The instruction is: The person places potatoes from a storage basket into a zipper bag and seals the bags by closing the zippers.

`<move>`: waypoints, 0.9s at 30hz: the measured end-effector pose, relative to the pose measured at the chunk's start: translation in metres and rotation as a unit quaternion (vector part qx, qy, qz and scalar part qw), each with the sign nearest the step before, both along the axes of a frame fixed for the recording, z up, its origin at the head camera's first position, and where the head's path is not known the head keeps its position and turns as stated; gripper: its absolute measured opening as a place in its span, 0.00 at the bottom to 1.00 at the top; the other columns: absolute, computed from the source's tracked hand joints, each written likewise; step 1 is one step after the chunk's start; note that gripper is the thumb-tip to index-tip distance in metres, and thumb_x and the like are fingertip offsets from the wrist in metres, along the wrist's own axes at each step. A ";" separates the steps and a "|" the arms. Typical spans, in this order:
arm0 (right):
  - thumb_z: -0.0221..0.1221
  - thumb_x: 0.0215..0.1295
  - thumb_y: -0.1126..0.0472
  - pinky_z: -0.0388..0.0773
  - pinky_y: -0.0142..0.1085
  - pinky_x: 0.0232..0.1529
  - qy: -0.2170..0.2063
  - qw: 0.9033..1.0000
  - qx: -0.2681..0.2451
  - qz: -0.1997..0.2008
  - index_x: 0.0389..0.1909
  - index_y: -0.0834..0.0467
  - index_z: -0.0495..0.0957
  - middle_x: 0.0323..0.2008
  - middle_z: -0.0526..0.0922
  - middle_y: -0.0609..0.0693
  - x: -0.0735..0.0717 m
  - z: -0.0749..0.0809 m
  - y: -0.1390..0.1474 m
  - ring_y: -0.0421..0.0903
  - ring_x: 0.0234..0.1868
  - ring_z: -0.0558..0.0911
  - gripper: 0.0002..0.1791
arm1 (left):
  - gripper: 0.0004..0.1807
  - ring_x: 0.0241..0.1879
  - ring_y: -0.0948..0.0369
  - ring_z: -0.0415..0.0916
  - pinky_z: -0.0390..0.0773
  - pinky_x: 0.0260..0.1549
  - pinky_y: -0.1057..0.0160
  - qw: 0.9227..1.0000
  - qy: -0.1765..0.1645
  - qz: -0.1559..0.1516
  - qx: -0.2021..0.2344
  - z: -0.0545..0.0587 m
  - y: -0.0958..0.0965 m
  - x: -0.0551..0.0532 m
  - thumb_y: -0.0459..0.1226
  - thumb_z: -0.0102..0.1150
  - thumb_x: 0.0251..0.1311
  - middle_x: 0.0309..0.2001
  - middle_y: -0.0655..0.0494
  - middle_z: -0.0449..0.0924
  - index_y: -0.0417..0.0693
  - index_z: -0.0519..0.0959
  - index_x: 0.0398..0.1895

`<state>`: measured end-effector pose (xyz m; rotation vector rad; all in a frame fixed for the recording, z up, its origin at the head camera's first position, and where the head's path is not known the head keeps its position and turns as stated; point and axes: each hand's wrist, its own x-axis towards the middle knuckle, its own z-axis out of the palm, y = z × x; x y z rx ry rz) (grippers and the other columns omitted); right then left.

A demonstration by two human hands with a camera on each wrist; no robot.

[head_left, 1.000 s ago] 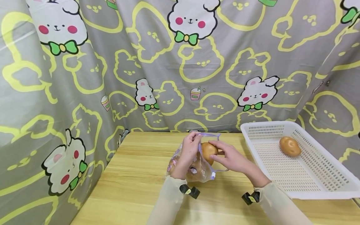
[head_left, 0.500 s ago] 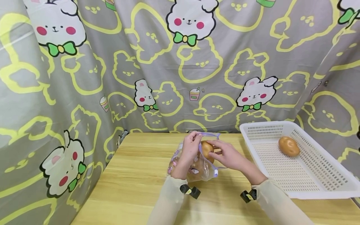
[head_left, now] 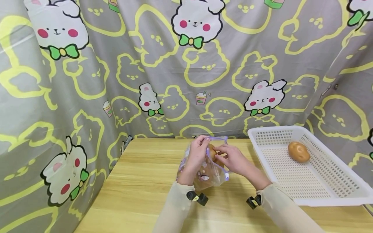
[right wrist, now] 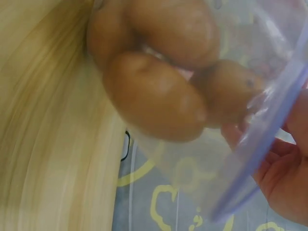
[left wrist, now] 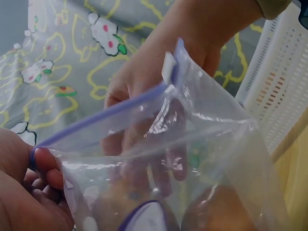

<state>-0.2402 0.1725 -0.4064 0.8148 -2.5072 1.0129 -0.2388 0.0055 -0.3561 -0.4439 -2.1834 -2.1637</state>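
My left hand [head_left: 198, 152] pinches the purple-edged mouth of a clear zip bag [head_left: 215, 178] printed with small cartoon figures. Inside the bag lie several glossy brown potatoes [right wrist: 154, 98], seen through the film in the right wrist view. My right hand [head_left: 234, 160] reaches in at the open mouth, its fingertips on a potato [right wrist: 228, 94] that sits against the others. In the left wrist view its fingers [left wrist: 132, 139] show through the plastic. A white slider [head_left: 227, 175] sits at the near corner of the bag's zip edge.
To the right stands a white perforated basket [head_left: 326, 194] with one potato [head_left: 298, 152] in it. The wooden table [head_left: 140, 181] lies under the bag. A grey cartoon-print curtain [head_left: 175, 71] hangs behind the table and at both sides.
My right hand has moved left and pushed the potato from the bag's mouth deeper inside. The slider corner has shifted slightly right. My left hand keeps its pinch on the edge.
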 end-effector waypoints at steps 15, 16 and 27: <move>0.60 0.61 0.70 0.81 0.35 0.36 -0.016 0.999 0.025 0.028 0.49 0.66 0.79 0.45 0.81 0.58 0.006 0.005 0.009 0.50 0.40 0.83 0.14 | 0.11 0.12 0.68 0.60 0.64 0.13 0.73 1.000 0.005 0.017 0.013 0.003 0.001 0.002 0.29 0.46 0.68 0.17 0.58 0.63 0.27 0.75 0.42; 0.60 0.61 0.70 0.81 0.35 0.37 -0.014 0.999 0.024 0.029 0.49 0.65 0.79 0.45 0.82 0.57 0.007 0.008 0.011 0.50 0.40 0.83 0.14 | 0.11 0.12 0.68 0.60 0.65 0.13 0.72 1.000 0.006 0.018 0.012 0.003 0.001 0.002 0.29 0.46 0.68 0.17 0.58 0.63 0.27 0.75 0.42; 0.62 0.58 0.71 0.81 0.36 0.34 0.041 0.998 0.044 -0.004 0.43 0.64 0.80 0.37 0.83 0.54 0.009 0.053 0.068 0.46 0.36 0.82 0.11 | 0.11 0.13 0.67 0.60 0.66 0.14 0.72 1.000 -0.002 0.027 0.014 -0.002 -0.006 -0.004 0.29 0.46 0.68 0.17 0.59 0.62 0.27 0.75 0.43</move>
